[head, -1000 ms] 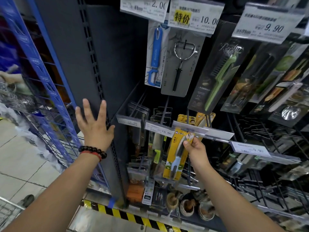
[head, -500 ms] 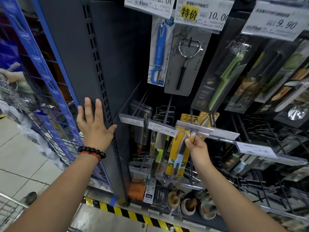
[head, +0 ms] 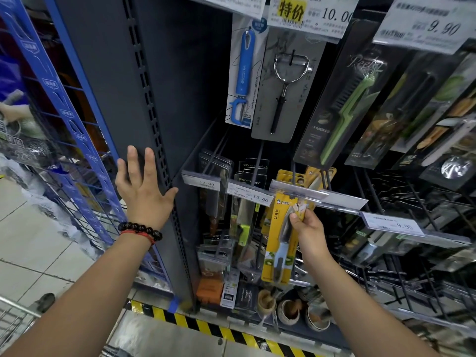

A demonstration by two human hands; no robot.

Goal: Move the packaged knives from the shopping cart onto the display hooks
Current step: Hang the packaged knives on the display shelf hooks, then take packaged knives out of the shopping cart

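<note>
The right hand [head: 307, 229] pinches the upper part of a yellow packaged knife [head: 279, 243], which hangs upright just below the clear price strip [head: 319, 197] at the front of the display hooks. The left hand [head: 143, 186], fingers spread flat, presses against the dark shelf upright [head: 144, 73]. A corner of the shopping cart [head: 13, 320] shows at lower left.
</note>
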